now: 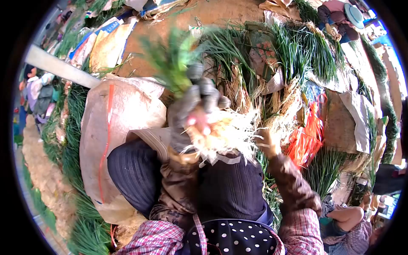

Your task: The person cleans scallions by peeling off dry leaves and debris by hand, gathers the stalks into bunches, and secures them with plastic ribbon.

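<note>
My left hand (197, 100), in a dark, dirty glove with bare pinkish fingertips, is closed around a bunch of green onions (176, 68). Blurred green leaves point up and away from me. Below the hand, pale stringy roots (227, 131) spread over my lap, washed out by sunlight. My right hand (270, 144) is beside the root ends on the right. It is overexposed and smeared, so its fingers cannot be made out, nor whether it touches the roots.
More bundles of green onions (306, 51) lie ahead with roots toward me. Red plastic strips (308, 140) hang at right. A large pale sack (121, 114) stands by my left knee. Brown ground (144, 38) shows ahead. Another person (350, 225) sits at lower right; others are farther off.
</note>
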Action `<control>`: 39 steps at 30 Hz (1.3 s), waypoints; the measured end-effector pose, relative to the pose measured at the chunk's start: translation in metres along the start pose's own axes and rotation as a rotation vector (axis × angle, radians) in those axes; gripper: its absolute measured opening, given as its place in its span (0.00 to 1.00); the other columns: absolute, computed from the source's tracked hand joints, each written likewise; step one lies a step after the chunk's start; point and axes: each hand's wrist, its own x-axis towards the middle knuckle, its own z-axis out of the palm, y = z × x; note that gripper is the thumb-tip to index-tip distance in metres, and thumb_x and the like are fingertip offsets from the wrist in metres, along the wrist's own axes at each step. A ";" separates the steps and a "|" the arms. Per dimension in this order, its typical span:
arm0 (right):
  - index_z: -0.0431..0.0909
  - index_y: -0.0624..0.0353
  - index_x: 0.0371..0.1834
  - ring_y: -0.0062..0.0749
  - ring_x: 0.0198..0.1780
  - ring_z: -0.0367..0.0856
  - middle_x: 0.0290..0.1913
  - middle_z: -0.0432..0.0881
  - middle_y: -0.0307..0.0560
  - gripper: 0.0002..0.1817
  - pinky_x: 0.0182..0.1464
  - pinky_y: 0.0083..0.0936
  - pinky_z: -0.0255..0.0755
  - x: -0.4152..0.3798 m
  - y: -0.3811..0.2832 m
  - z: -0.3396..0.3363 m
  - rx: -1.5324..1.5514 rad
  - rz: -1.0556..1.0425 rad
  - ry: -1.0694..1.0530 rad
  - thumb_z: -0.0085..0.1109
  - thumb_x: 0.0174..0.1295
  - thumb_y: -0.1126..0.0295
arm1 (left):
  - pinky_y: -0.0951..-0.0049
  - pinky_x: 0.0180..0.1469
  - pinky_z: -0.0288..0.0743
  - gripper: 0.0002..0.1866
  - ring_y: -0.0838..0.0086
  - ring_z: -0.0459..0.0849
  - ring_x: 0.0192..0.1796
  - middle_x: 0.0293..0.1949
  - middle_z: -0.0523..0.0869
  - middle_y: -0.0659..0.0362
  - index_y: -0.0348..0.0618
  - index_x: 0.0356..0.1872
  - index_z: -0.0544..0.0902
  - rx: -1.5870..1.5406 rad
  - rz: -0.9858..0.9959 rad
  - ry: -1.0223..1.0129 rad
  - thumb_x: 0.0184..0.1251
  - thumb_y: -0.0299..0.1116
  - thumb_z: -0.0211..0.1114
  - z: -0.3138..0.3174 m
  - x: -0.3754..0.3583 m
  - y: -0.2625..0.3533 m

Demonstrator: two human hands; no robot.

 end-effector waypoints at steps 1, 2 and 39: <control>0.81 0.54 0.28 0.39 0.33 0.84 0.31 0.83 0.49 0.08 0.32 0.33 0.77 -0.026 0.021 0.024 -0.524 0.075 -0.478 0.58 0.54 0.62 | 0.62 0.45 0.75 0.24 0.80 0.75 0.29 0.36 0.80 0.62 0.47 0.62 0.66 -0.024 0.093 -0.056 0.66 0.32 0.59 0.011 0.003 0.007; 0.84 0.53 0.35 0.37 0.41 0.84 0.39 0.85 0.49 0.12 0.39 0.36 0.79 -0.051 -0.003 -0.001 -0.462 0.186 -0.706 0.55 0.58 0.60 | 0.62 0.45 0.76 0.26 0.80 0.76 0.29 0.36 0.80 0.62 0.48 0.64 0.64 -0.054 0.184 -0.115 0.66 0.31 0.59 0.021 0.006 0.014; 0.82 0.65 0.41 0.30 0.35 0.82 0.36 0.85 0.50 0.14 0.42 0.26 0.75 0.093 -0.090 0.007 0.858 0.421 -0.059 0.59 0.60 0.65 | 0.77 0.20 0.66 0.19 0.80 0.73 0.18 0.21 0.81 0.64 0.42 0.32 0.83 1.213 -0.854 0.834 0.45 0.44 0.77 -0.111 -0.057 -0.101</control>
